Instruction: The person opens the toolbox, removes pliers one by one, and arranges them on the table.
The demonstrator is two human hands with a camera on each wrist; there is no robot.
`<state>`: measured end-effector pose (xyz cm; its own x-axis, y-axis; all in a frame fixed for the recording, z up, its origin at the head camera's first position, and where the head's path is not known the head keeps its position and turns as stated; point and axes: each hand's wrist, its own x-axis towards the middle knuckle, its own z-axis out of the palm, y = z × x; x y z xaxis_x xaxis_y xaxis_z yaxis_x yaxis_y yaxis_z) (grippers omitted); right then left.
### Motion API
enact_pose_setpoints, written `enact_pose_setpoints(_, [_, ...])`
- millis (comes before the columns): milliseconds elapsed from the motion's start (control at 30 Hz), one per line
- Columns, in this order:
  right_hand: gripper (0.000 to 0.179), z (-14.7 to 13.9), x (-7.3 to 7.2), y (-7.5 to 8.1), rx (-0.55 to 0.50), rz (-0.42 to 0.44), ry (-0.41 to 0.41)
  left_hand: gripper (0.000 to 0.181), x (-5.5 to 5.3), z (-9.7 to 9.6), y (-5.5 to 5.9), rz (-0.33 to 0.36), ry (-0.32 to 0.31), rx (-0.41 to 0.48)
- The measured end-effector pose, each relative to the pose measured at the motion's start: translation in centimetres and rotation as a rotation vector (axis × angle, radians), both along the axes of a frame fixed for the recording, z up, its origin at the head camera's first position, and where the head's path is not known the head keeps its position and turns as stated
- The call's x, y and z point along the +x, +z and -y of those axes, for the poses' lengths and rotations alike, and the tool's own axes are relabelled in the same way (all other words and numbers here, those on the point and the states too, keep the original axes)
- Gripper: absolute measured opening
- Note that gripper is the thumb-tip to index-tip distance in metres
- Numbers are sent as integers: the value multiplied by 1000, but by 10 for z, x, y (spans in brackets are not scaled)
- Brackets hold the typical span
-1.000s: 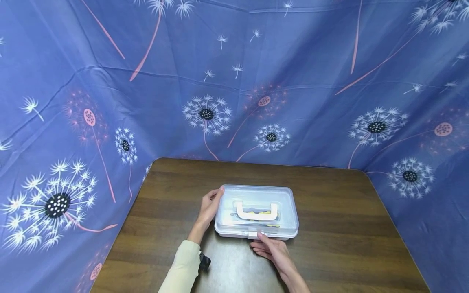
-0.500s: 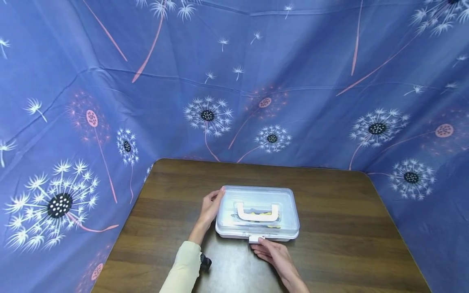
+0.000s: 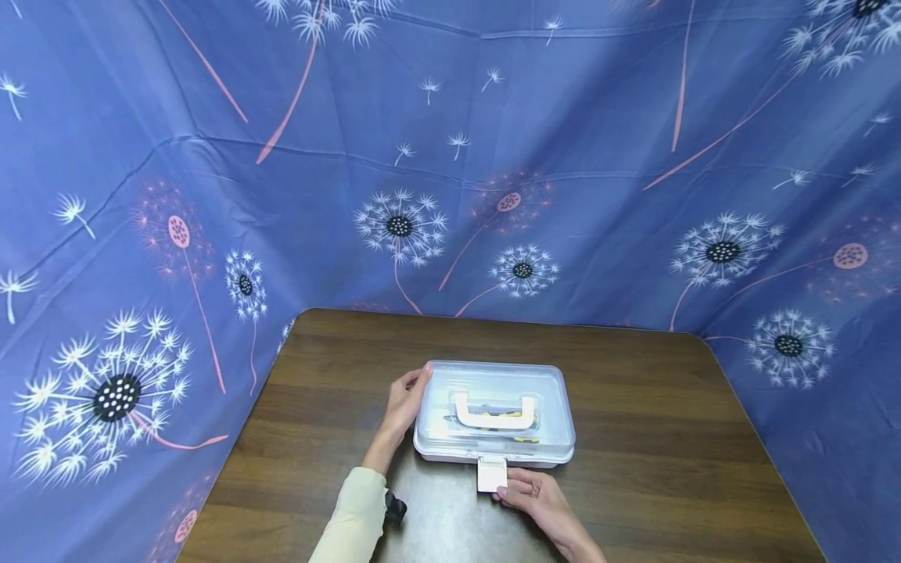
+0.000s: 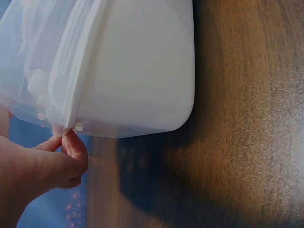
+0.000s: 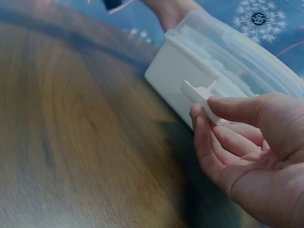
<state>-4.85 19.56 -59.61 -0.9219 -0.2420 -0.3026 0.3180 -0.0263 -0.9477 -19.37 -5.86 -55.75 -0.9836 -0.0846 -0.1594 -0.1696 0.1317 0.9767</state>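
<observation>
A white plastic storage box (image 4: 137, 66) with a see-through lid (image 3: 549, 391) stands on the table, lid down. Its white carry handle (image 3: 496, 422) lies across the top, and yellow and dark items show faintly through the lid. At the far left corner, my left hand (image 3: 403, 403) holds the box; the left wrist view shows the fingertips pinching the rim by the hinge. My right hand (image 3: 542, 500) pinches the white front latch (image 3: 492, 475) between thumb and fingers. In the right wrist view the latch (image 5: 192, 92) sticks out from the box front, swung away from it.
The box sits mid-table on a dark wooden table (image 3: 655, 438). A blue cloth (image 3: 598, 195) with dandelion prints hangs behind and along both sides. A black device (image 3: 395, 508) is strapped to the left wrist, by the pale sleeve (image 3: 352, 508).
The front latch has swung out from the box toward me, with my right hand drawing back and slightly right along with it. My left hand keeps its place at the box corner.
</observation>
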Motion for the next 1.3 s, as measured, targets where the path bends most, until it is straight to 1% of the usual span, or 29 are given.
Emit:
enact_pose_setpoints(167, [33, -4, -4, -7, 66, -55, 46, 67, 0, 1, -1, -12, -5, -5])
enact_pose_setpoints(267, [27, -4, -8, -10, 115, -70, 54, 68, -1, 1, -1, -19, -13, -4])
enact_pose_setpoints(367, [26, -1, -12, -13, 167, -52, 29, 67, 0, 0, -1, -13, -7, -4])
enact_pose_setpoints(467, [30, 4, -15, -14, 196, 6, -34, 67, 0, 0, 0, -14, -8, -15])
enact_pose_setpoints(600, [34, 7, -16, -15, 185, 93, -115, 67, 0, 0, -1, -12, -14, -19])
enact_pose_setpoints(700, [36, 8, -17, -15, 184, 115, -138, 69, -1, 0, -1, -7, -13, -12])
enact_pose_setpoints(900, [36, 4, -16, -14, 172, 101, -121, 71, 0, 1, -1, 3, -9, -9])
enact_pose_setpoints(1000, [36, -4, -11, -12, 157, 80, -98, 69, 1, 1, -2, 12, -9, -4])
enact_pose_setpoints(1067, [35, -11, -7, -10, 152, 59, -99, 69, 1, 1, -3, 9, -13, -9])
enact_pose_setpoints(1100, [35, -15, -5, -10, 153, 52, -107, 70, 1, 1, -3, 8, -16, -8])
enact_pose_setpoints(1167, [36, -24, 0, -8, 169, 34, -149, 71, 0, 2, -3, 4, -19, -15])
enact_pose_setpoints(1300, [34, -38, 5, -6, 262, -10, -304, 70, 0, 2, -2, 6, -22, -14])
